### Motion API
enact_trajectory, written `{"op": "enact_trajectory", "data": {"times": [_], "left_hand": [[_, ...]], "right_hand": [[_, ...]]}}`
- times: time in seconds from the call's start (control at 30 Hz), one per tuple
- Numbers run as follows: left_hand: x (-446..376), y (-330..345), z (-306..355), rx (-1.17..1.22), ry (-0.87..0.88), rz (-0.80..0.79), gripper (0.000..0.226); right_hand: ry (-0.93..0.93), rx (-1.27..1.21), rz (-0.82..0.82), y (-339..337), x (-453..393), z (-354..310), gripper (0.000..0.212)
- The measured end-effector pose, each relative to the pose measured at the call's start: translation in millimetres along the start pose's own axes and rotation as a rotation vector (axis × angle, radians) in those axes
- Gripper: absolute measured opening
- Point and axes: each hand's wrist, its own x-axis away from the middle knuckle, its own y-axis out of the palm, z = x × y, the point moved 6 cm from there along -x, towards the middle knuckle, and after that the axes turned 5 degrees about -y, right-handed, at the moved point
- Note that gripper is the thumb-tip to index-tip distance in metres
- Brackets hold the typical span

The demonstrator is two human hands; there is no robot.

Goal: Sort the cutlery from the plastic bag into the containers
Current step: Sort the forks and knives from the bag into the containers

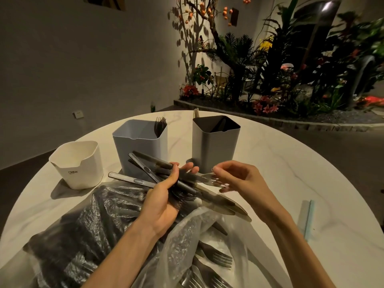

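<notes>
Location: a dim indoor dining or lounge area, possibly a restaurant or showroom. Indicators: a round marble-look worktop; a raised planter bed with dense foliage, flowers and a decorative fruit tree; a plain wall with a socket.

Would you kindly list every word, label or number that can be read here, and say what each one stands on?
"CRBW": dark letters on the front wall of the white container.
A smaller line just under that word: too small to read.
Nothing else legible: the blue-grey container, the grey container and the plastic bag show no text.
</notes>
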Motion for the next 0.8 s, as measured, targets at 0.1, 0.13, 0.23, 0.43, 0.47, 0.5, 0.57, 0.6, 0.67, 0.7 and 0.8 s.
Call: {"op": "enact_trajectory", "data": {"times": [0.1,0.13,0.23,0.43,0.47,0.5,0.57,0.6,0.67,0.7,0.8], "left_hand": [[0.2,0.4,0.4,0.02,-0.004,-0.025,0.016],[0.5,0.5,0.8,0.025,-0.004,-0.029,0.016],[0.9,0.1,3.1,0.043,0.019,-0.031,0.015],[1.4,0.2,8.6,0.057,0.061,-0.051,0.014],[2.0,2.1,7.9,0.051,0.052,-0.062,0.015],[3.3,3.7,7.1,0.042,0.045,-0.067,0.017],[6.3,6.0,7.5,0.016,0.045,-0.062,0.031],[7.6,6.8,8.4,0.004,0.048,-0.056,0.039],[7.9,5.5,10.7,0.001,0.065,-0.053,0.043],[6.8,3.6,11.4,0.012,0.072,-0.052,0.041],[5.5,1.7,8.5,0.016,0.06,-0.065,0.037]], "right_hand": [[0.059,0.104,-0.197,10.1,4.6,2.7,0.03],[0.065,0.102,-0.242,12.2,6.2,2.7,0.03],[0.081,0.082,-0.301,7.8,9.1,2.6,0.029],[0.055,-0.03,-0.124,-9.3,6.2,2.2,0.029],[0.058,-0.113,-0.042,-11.6,3.8,4.3,0.028],[0.066,-0.202,0.029,-11.7,1.9,6.5,0.027],[0.101,-0.347,0.116,-5.8,1.1,9.5,0.028],[0.125,-0.41,0.144,-1.7,0.8,11.1,0.03],[0.18,-0.576,0.192,5.4,2.0,13.7,0.031],[0.204,-0.668,0.211,9.4,3.1,14.2,0.03],[0.217,-0.769,0.193,27.5,7.1,11.2,0.019]]}}
